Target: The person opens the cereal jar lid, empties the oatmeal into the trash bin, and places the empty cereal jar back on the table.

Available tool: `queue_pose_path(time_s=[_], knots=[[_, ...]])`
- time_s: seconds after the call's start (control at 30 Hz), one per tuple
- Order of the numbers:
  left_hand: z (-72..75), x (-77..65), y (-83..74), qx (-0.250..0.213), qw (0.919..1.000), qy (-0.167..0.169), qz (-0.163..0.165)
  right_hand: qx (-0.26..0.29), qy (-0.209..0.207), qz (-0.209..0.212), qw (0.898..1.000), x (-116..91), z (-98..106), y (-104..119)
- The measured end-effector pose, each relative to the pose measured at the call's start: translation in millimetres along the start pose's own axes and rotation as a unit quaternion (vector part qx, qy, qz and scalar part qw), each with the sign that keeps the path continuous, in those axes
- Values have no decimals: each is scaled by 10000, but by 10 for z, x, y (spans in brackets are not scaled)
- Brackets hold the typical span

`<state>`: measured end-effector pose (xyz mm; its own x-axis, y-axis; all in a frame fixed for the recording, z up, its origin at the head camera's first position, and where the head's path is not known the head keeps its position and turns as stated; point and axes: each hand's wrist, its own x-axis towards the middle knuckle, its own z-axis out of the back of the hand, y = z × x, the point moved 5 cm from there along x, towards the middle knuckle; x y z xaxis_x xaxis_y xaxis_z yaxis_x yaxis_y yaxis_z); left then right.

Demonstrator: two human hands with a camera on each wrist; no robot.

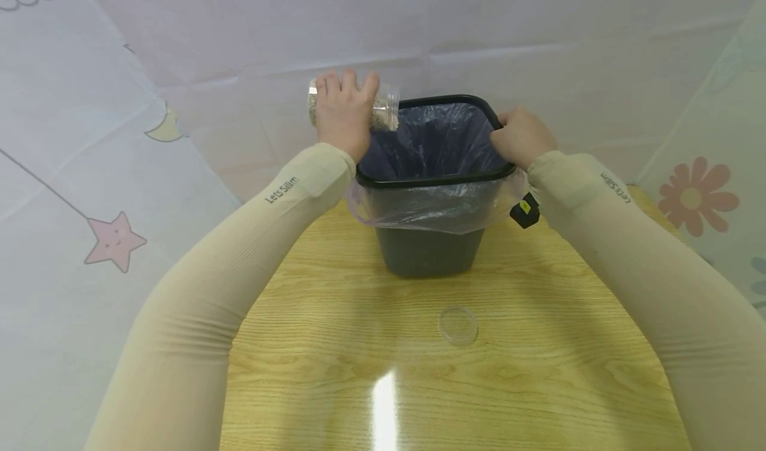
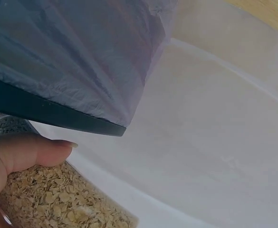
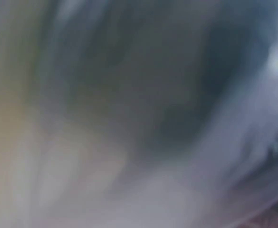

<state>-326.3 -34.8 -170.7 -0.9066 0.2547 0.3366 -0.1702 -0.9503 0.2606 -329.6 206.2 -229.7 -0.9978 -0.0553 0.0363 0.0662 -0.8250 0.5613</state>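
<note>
Jar [image 1: 385, 110] in left hand [image 1: 344, 117], “Let's Slim” sleeve [image 1: 209, 285]

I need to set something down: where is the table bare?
The table is bare between the clear disc and left sleeve, and between disc and right sleeve. It's crowded at the bin: left hand, jar and right hand.

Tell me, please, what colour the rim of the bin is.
The rim is black, which shows best in the head view.
</note>
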Motion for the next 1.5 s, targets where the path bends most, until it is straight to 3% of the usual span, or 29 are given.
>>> queue_pose_path(time_s=[0.7,1.5], knots=[[-14,1,0,165,9998,94,-76,-10,61,-83,9999,5,0,-2],[-29,2,-2,224,9997,-79,-100,27,115,-90,9999,15,2,-11]])
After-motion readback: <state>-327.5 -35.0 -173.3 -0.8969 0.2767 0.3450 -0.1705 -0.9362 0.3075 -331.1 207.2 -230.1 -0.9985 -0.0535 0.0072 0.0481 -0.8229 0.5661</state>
